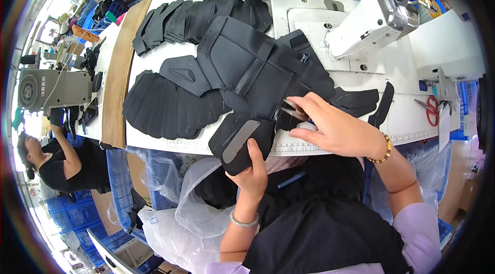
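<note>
My left hand (250, 168) grips the lower flap of a black sewn panel piece (258, 75), the thumb pressed beside a grey strip (241, 141) on the flap. The panel piece lies spread over the table, with several stitched sections and side wings. In my right hand (330, 124) is a pair of small metal thread snips (293, 110), mostly covered by the fingers. Their two pointed blades are apart and lie over the panel's edge, just above the flap. Whether a thread sits between the blades is too small to tell.
A fanned row of black cut pieces (167, 106) lies left, another (206, 13) behind it. A white sewing machine (368, 24) stands back right. Red-handled scissors (432, 111) lie at the right end. Plastic bags (180, 222) hang below the table edge; a co-worker (62, 165) sits left.
</note>
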A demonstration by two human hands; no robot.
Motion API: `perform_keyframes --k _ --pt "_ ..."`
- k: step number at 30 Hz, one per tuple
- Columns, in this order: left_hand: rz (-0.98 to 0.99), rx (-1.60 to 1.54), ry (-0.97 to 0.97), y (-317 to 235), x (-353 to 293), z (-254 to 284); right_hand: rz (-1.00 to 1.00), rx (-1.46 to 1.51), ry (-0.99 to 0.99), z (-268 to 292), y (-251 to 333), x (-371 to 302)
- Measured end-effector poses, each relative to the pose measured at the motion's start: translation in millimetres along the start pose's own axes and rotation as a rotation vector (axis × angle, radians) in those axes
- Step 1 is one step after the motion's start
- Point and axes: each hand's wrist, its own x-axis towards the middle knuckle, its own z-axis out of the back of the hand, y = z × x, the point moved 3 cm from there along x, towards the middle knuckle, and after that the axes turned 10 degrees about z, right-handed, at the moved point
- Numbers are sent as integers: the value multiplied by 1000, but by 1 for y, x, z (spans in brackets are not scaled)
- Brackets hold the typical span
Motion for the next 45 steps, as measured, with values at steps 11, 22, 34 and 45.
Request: perform_keyframes --k 11,22,34,45 --pt "-64 18 35 -1 0 -2 249 -611 -165 -12 15 -15" --pt "-78 62 150 2 -9 2 278 -766 -104 -19 20 -13" --pt "-551 183 297 -2 0 -3 269 -689 -81 -17 16 -5" --pt "-394 142 188 2 -6 0 213 -474 -90 -2 16 -6"
